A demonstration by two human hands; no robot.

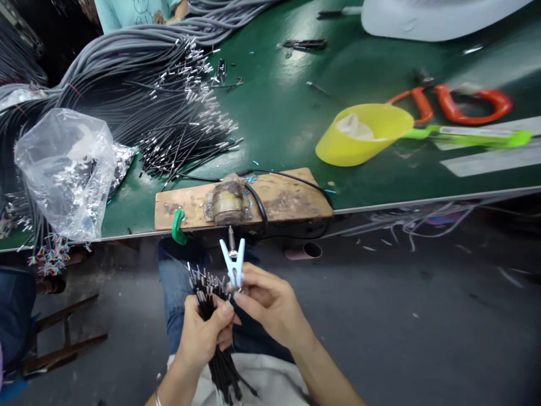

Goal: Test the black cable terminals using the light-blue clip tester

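Note:
My left hand [207, 327] is closed around a bundle of thin black cables [220, 369] with silvery tips pointing up. Beside it, my right hand [270, 304] has its fingers pinched together at the lower end of a light blue clothespin [233, 265]. What sits between those fingertips is too small to make out. The clothespin's two spread legs point up, around the metal shaft [231, 239] of a small motor [228, 204]. That motor is fixed on a wooden board [287, 197] at the table's front edge.
A green clamp [178, 227] grips the board. On the green table [270, 129] lie many grey cables [139, 48], a plastic bag [67, 169], a yellow cup [359, 144] and orange-handled pliers [469, 110]. Another person [135, 14] is across the table. A wooden stool [63, 338] stands left.

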